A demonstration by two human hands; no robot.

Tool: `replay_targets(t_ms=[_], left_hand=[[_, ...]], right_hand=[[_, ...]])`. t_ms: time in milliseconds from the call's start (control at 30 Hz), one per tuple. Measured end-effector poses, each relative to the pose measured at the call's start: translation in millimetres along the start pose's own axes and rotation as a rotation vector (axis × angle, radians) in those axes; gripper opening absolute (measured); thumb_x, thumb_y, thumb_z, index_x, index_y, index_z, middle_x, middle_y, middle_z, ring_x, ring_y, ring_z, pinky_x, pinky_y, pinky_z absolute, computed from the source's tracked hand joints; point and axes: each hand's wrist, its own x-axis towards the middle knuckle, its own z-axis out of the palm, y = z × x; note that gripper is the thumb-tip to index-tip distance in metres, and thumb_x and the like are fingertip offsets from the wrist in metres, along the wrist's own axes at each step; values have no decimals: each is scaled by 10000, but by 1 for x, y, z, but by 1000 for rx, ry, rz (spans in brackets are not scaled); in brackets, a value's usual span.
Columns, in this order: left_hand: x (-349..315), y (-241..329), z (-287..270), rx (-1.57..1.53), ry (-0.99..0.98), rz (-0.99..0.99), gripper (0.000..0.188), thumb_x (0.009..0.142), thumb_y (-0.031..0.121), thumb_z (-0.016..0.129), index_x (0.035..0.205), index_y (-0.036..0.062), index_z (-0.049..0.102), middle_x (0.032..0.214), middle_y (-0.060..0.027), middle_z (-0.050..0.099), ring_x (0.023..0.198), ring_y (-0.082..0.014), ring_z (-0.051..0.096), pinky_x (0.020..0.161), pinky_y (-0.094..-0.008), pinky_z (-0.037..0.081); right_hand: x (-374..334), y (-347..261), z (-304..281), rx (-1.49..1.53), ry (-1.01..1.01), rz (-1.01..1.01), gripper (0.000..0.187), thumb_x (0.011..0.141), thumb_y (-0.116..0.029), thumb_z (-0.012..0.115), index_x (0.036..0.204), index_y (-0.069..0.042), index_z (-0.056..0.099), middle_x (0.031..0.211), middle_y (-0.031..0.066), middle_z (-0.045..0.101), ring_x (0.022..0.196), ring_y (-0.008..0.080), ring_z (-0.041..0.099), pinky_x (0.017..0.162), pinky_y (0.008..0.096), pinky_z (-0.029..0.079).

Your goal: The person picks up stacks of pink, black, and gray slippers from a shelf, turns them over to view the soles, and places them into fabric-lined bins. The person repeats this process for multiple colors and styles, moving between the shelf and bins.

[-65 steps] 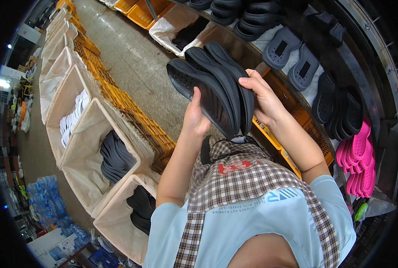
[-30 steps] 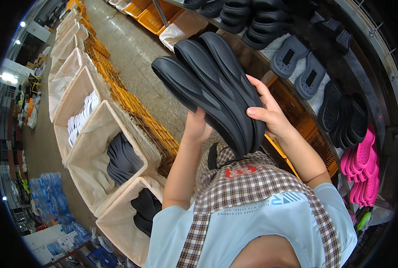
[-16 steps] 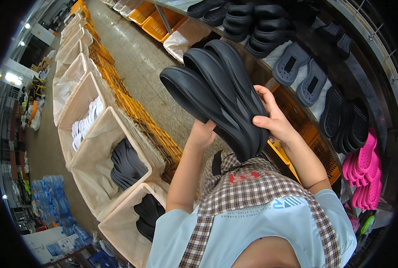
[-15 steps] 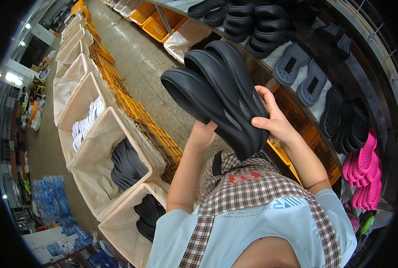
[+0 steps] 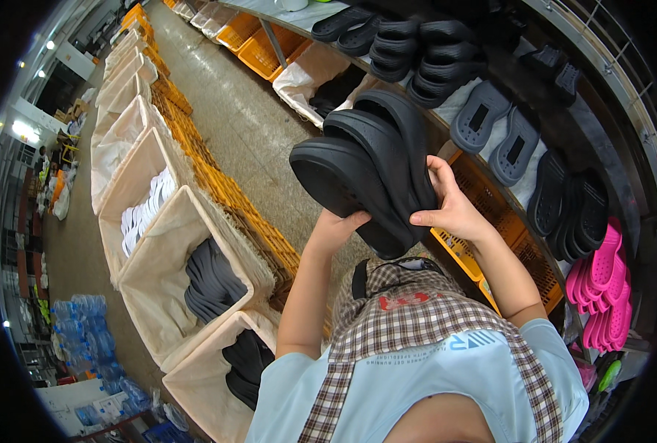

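Between my two hands is a nested bundle of black foam clogs, about three deep, tilted with the rounded ends toward the far left. My left hand grips the near lower side, its thumb lying over the dark foam. From the right, my right hand clasps the other side with thumb and fingers. Parts of the fingers of both hands are hidden by the bundle. On the shelf to the right lie a pair of grey clogs and more black clogs.
Cloth-lined baskets run along my left, holding grey straps or soles, white ones and black ones. Pink clogs hang at the right shelf's near end. Yellow crates sit under the shelf. Water bottles stand far left.
The bundle of clogs has shifted slightly right and nearer to me, and turned so its openings show less. Both hands keep their grip, with the left thumb now on the outer face.
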Motion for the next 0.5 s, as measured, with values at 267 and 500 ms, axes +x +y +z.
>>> replay_targets(t_ms=[267,500], left_hand=[[1,4,-1,23,13,-33,538,786,150,740,1238,-10,497,1213,-88,547,1112,-213,515,949,-359,406],[7,9,15,44,284,2,524,901,201,591,1352,32,386,1324,-102,478,1199,-224,474,1007,-367,386]], right_hand=[[-1,4,1,-14,3,-13,883,705,-52,784,1365,-39,198,1392,132,331,1313,210,312,1086,327,250],[1,9,-1,-292,77,-127,641,766,-7,711,1249,-57,294,1390,168,362,1294,221,365,1068,341,274]])
